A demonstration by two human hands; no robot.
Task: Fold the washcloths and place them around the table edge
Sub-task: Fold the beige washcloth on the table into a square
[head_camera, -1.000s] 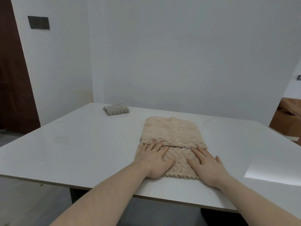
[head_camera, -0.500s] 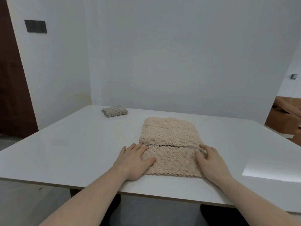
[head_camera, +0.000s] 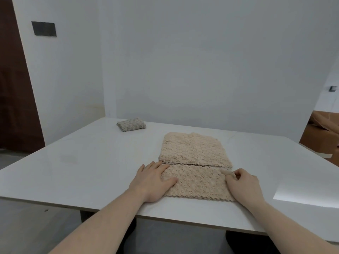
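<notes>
A beige washcloth (head_camera: 194, 162) lies on the white table (head_camera: 88, 167) in front of me, its near part folded over so that a fold edge runs across the middle. My left hand (head_camera: 152, 182) rests flat on the left end of the near flap, fingers spread. My right hand (head_camera: 242, 186) is at the flap's right end, with fingers curled and pinching the cloth's corner. A folded grey washcloth (head_camera: 131, 124) sits at the table's far left corner.
The table's near edge runs just below my wrists. A white wall stands behind the far edge. A dark brown door is at the left, and brown cardboard boxes (head_camera: 319, 136) are beyond the table's right side.
Both hands slid outward from the middle of the near flap to its two ends. My right hand's fingers curled onto the right corner.
</notes>
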